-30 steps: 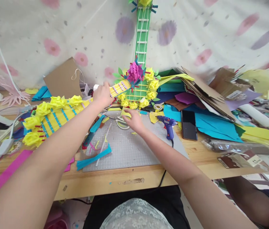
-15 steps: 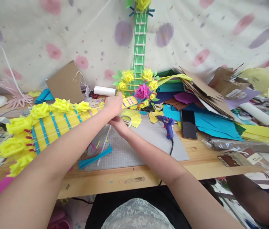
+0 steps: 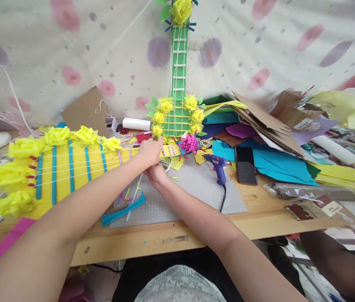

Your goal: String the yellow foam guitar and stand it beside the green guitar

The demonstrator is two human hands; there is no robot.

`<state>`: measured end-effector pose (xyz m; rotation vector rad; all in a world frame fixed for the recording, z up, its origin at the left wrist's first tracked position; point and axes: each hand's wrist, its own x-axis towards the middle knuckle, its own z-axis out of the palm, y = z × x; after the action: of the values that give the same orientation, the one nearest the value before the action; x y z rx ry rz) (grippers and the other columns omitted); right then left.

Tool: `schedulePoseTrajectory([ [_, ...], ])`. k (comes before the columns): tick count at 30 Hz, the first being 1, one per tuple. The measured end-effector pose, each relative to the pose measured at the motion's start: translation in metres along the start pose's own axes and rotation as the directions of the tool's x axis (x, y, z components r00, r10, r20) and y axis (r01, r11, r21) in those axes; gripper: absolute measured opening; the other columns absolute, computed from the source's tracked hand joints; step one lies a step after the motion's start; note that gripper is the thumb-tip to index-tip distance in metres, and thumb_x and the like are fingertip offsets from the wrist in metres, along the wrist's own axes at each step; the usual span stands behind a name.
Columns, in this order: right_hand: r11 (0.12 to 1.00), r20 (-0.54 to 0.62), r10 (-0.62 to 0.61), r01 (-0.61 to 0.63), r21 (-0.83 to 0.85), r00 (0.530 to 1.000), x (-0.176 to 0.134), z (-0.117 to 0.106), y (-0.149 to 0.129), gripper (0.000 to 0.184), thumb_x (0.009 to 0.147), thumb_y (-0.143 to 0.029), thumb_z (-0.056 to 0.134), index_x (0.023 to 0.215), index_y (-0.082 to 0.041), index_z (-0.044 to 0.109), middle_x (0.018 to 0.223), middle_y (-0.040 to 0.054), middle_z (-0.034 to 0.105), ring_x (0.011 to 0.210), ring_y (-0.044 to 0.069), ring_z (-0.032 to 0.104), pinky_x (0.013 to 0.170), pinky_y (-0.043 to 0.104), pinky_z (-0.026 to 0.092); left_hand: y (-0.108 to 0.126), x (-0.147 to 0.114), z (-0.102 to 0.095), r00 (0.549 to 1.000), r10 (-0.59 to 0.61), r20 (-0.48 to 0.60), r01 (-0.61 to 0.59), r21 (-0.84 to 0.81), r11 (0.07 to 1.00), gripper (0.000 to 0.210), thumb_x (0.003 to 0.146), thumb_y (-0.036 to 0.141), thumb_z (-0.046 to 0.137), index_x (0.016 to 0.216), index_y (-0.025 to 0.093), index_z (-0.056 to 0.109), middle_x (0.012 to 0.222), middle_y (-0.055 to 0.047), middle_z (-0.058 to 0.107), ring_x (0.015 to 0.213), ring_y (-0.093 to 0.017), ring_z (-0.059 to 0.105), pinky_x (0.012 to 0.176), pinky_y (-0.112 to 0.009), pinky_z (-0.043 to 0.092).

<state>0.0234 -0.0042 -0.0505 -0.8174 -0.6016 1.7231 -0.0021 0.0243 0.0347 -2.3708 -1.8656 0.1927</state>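
A yellow paper guitar lies at the left, trimmed with yellow paper roses, blue strips and white strings. Its narrow neck reaches right to a magenta paper rose. My left hand is closed around the neck from above. Just below it, my right hand is closed against the neck's lower edge, its fingertips hidden. Beside that hand shows a pale loop, perhaps a scissors handle; I cannot tell whether the hand holds it. A green paper guitar with yellow roses stands upright against the backdrop.
A blue hot glue gun lies on the grey cutting mat, its cord running toward the front edge. Right of it are a black phone and piled coloured paper. A cardboard sheet leans behind the yellow guitar. Another person's arm is at lower right.
The yellow guitar's neck end has come down, and its magenta rose now sits lower before the green guitar. Both my hands have sunk slightly with it. The view has shifted a little.
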Motion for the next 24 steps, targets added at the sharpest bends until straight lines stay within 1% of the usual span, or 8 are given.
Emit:
schedulePoseTrajectory([
  [3, 0.998, -0.015, -0.051, 0.051, 0.022, 0.999, -0.001, 0.001, 0.002, 0.015, 0.058, -0.013, 0.053, 0.068, -0.023, 0.054, 0.067, -0.0005, 0.065, 0.090, 0.019, 0.061, 0.079, 0.035, 0.050, 0.004, -0.001, 0.000, 1.000, 0.014, -0.023, -0.014, -0.007, 1.000, 0.051, 0.065, 0.012, 0.055, 0.114, 0.016, 0.041, 0.099, -0.015, 0.062, 0.099, -0.025, 0.057, 0.078, -0.032, 0.045],
  [5, 0.998, -0.038, -0.057, 0.058, 0.024, 0.998, -0.002, 0.001, 0.002, 0.016, 0.058, -0.014, 0.053, 0.070, -0.024, 0.055, 0.068, -0.0004, 0.065, 0.092, 0.019, 0.060, 0.080, 0.034, 0.050, 0.006, -0.002, 0.000, 0.999, 0.027, -0.043, -0.027, -0.007, 1.000, 0.048, 0.066, 0.011, 0.054, 0.112, 0.015, 0.042, 0.098, -0.016, 0.062, 0.098, -0.026, 0.057, 0.078, -0.032, 0.045],
  [9, 0.998, -0.087, -0.029, 0.034, 0.060, 0.996, -0.004, 0.001, -0.001, 0.021, 0.057, -0.013, 0.052, 0.075, -0.023, 0.055, 0.072, -0.0010, 0.066, 0.088, 0.017, 0.061, 0.079, 0.031, 0.050, 0.008, -0.004, -0.001, 0.999, 0.021, -0.050, -0.021, -0.015, 1.000, 0.046, 0.068, 0.011, 0.054, 0.112, 0.015, 0.041, 0.098, -0.016, 0.062, 0.097, -0.025, 0.057, 0.077, -0.032, 0.045],
  [12, 0.996, -0.068, -0.036, 0.041, 0.076, 0.997, -0.006, 0.001, -0.002, 0.022, 0.058, -0.012, 0.053, 0.077, -0.023, 0.056, 0.075, -0.0004, 0.067, 0.086, 0.016, 0.061, 0.078, 0.031, 0.051, 0.008, -0.003, -0.001, 0.999, 0.023, -0.047, -0.024, -0.019, 1.000, 0.048, 0.068, 0.011, 0.054, 0.114, 0.015, 0.041, 0.098, -0.016, 0.062, 0.097, -0.025, 0.057, 0.077, -0.032, 0.044],
  [15, 0.994, -0.058, -0.042, 0.048, 0.095, 0.997, -0.005, 0.001, 0.000, 0.022, 0.059, -0.013, 0.055, 0.078, -0.022, 0.058, 0.074, -0.0003, 0.067, 0.084, 0.016, 0.061, 0.076, 0.031, 0.051, 0.007, -0.002, 0.001, 0.998, 0.046, -0.049, -0.047, -0.024, 0.999, 0.052, 0.067, 0.010, 0.055, 0.117, 0.013, 0.040, 0.097, -0.017, 0.062, 0.096, -0.026, 0.058, 0.076, -0.033, 0.044],
  [20, 0.993, -0.065, -0.025, 0.033, 0.115, 0.998, -0.004, 0.001, 0.003, 0.023, 0.059, -0.010, 0.056, 0.079, -0.021, 0.058, 0.071, -0.0017, 0.067, 0.079, 0.015, 0.062, 0.074, 0.030, 0.051, 0.006, -0.003, 0.001, 0.998, 0.047, -0.040, -0.048, -0.021, 0.999, 0.047, 0.068, 0.013, 0.055, 0.113, 0.013, 0.041, 0.098, -0.018, 0.062, 0.096, -0.027, 0.059, 0.076, -0.034, 0.044],
  [22, 0.997, -0.030, -0.023, 0.025, 0.070, 0.999, -0.006, 0.000, 0.000, 0.022, 0.060, -0.011, 0.057, 0.079, -0.021, 0.058, 0.073, -0.0016, 0.067, 0.078, 0.015, 0.062, 0.074, 0.029, 0.051, 0.004, -0.004, 0.001, 0.998, 0.053, -0.035, -0.053, -0.022, 0.998, 0.047, 0.068, 0.017, 0.057, 0.112, 0.013, 0.041, 0.098, -0.017, 0.062, 0.096, -0.028, 0.059, 0.076, -0.034, 0.045],
  [24, 0.999, 0.090, 0.016, -0.012, -0.047, 0.996, -0.011, -0.004, -0.009, 0.020, 0.061, -0.014, 0.060, 0.080, -0.019, 0.059, 0.077, -0.0002, 0.068, 0.077, 0.014, 0.062, 0.074, 0.029, 0.051, 0.000, -0.003, 0.001, 0.998, 0.047, -0.033, -0.048, -0.016, 0.999, 0.049, 0.067, 0.020, 0.058, 0.112, 0.013, 0.040, 0.099, -0.017, 0.062, 0.095, -0.028, 0.060, 0.076, -0.034, 0.045],
])
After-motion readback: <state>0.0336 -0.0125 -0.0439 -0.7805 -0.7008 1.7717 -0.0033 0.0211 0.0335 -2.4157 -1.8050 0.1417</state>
